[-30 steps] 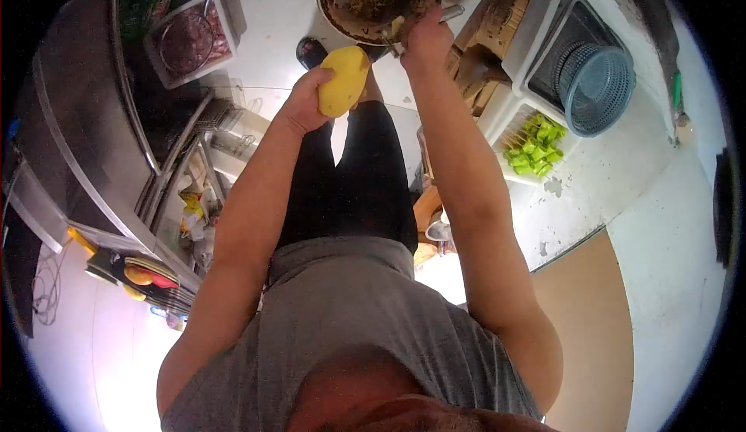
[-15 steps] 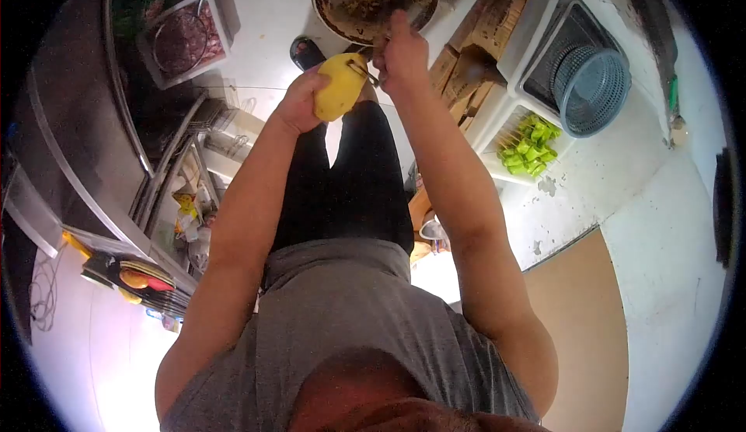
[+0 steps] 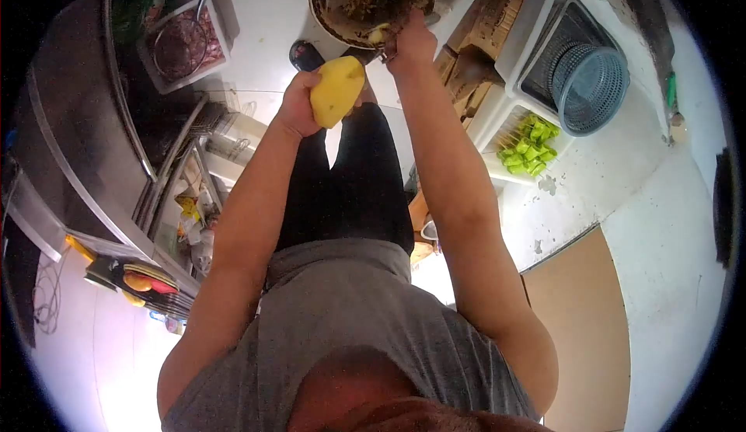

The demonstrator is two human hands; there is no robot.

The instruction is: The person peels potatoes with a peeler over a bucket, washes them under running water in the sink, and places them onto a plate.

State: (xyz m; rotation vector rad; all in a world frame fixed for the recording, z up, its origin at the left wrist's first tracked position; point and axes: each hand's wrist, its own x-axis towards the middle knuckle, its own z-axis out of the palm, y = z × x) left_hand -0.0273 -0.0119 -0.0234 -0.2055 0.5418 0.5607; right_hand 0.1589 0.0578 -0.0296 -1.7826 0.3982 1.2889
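Note:
A large yellow potato (image 3: 339, 94), mostly peeled with a few dark spots, is gripped in my left hand (image 3: 300, 104), its fingers wrapped round the near left side. My right hand (image 3: 412, 46) is closed on a peeler (image 3: 382, 57), of which only a bit of metal shows. It is apart from the potato, up and to its right, at the rim of a round container (image 3: 314, 12). Brown scraps lie inside this container, and a pale yellow peel piece (image 3: 378, 34) shows near its lower edge.
At upper left stands a white tub (image 3: 167, 82) of reddish meat with a wire strainer (image 3: 180, 46). On the right are cardboard (image 3: 497, 16), a grey-blue basket (image 3: 590, 90) and skewered green peppers (image 3: 528, 148). A metal rack (image 3: 175, 160) stands on the left.
My right hand has moved the peeler off the potato, up and right to the container's rim. A pale peel piece now shows there. The potato has shifted slightly in my left hand.

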